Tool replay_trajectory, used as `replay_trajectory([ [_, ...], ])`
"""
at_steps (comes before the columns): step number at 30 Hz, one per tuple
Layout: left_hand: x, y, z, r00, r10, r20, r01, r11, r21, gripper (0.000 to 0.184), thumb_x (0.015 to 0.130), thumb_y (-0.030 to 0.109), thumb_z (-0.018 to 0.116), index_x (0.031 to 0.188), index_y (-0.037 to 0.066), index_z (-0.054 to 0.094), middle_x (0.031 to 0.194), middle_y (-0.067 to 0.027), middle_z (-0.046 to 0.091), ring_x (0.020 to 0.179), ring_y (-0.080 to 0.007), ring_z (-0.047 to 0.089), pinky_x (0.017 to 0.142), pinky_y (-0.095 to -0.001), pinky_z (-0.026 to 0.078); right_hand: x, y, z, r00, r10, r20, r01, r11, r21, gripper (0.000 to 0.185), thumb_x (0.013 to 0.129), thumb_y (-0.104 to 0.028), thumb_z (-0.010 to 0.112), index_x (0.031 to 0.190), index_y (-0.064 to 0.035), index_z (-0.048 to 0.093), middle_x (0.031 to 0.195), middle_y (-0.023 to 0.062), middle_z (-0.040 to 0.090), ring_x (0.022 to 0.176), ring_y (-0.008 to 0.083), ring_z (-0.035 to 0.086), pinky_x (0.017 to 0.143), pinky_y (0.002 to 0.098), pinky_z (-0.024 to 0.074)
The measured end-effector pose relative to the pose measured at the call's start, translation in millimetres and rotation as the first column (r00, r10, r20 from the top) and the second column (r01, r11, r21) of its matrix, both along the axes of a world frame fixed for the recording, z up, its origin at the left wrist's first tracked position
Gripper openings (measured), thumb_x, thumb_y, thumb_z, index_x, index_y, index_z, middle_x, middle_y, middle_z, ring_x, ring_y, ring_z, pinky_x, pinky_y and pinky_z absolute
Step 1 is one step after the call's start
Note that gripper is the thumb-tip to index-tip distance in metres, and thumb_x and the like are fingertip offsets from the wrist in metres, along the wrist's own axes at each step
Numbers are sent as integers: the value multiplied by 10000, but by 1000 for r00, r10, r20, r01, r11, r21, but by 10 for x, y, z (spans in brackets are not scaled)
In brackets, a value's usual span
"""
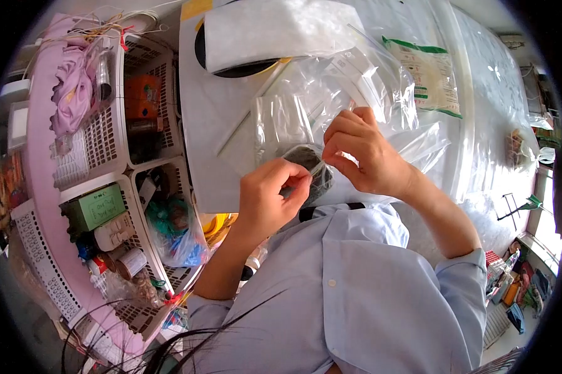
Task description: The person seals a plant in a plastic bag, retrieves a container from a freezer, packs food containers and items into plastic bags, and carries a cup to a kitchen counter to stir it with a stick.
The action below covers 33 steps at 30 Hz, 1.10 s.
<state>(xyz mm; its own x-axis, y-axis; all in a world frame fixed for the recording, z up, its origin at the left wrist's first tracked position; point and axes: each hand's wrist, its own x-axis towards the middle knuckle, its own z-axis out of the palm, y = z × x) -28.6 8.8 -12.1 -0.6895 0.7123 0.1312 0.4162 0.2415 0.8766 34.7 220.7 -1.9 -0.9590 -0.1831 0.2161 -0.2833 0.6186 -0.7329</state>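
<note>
Left of a clear bag [321, 181], the left hand [263, 192] curled, grip unclear; the right hand [366, 151] pinched its edge; it looked light, slippery, best held there.

Bright daylight glows through a window [549, 209] at right, and clear plastic bags [284, 118] catch white glare. Shadow darkens the plastic baskets [103, 140] inside. Fisheye distortion bends the edges into black corners.

Small dark-filled bag [321, 179]: thin clear plastic, glossy, crinkled. Flat bag [284, 118]: clear, shiny plastic. Worktop [215, 118]: smooth, slight sheen. Basket [100, 148]: perforated plastic. Shirt [381, 299]: matt cloth.
</note>
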Motion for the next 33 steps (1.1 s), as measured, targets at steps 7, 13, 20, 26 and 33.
replay_trajectory([
  [7, 33, 76, -47, 1000, 7, 6, -7, 999, 31, 102, 758, -17, 707, 806, 10, 621, 724, -67, 644, 633, -150, 637, 592, -261, 510, -15, -30, 4, 999, -7, -34, 6, 1000, -30, 113, 748, -11, 689, 778, -85, 609, 851, 25, 570, 853, 194, 524, 858, 347, 313],
  [13, 73, 71, -56, 999, 27, 30, -28, 999, 19, 122, 760, -11, 714, 808, 11, 603, 725, -72, 639, 628, -134, 630, 604, -249, 511, -14, -71, -62, 996, -68, -60, 67, 998, -8, 100, 732, -56, 687, 768, -96, 603, 832, 16, 549, 865, 195, 529, 830, 361, 332],
  [20, 29, 16, 89, 909, 61, 413, -58, 998, -19, 146, 796, 44, 728, 918, 4, 658, 752, -23, 646, 674, -78, 600, 630, -214, 489, 60, -135, -36, 933, -357, -50, 351, 930, -109, 147, 735, -81, 739, 782, -76, 599, 799, 36, 560, 730, 221, 560, 723, 345, 411],
  [26, 33, 25, 51, 871, 19, 492, 1, 999, -39, 126, 835, 88, 713, 909, -1, 663, 787, -23, 664, 699, -64, 611, 641, -210, 494, 300, -311, 79, 825, -352, 442, 501, 818, -284, 163, 812, -129, 736, 812, 2, 640, 643, 63, 580, 569, 131, 546, 530, 284, 450],
  [33, 67, 63, 36, 865, -2, 501, 2, 1000, 2, 72, 862, 60, 671, 886, -4, 649, 778, -31, 660, 691, -67, 611, 632, -212, 491, 384, -431, -95, 742, -220, 633, 591, 661, -463, 137, 876, -117, 656, 862, 18, 640, 645, 32, 573, 601, 68, 485, 549, 260, 432],
])
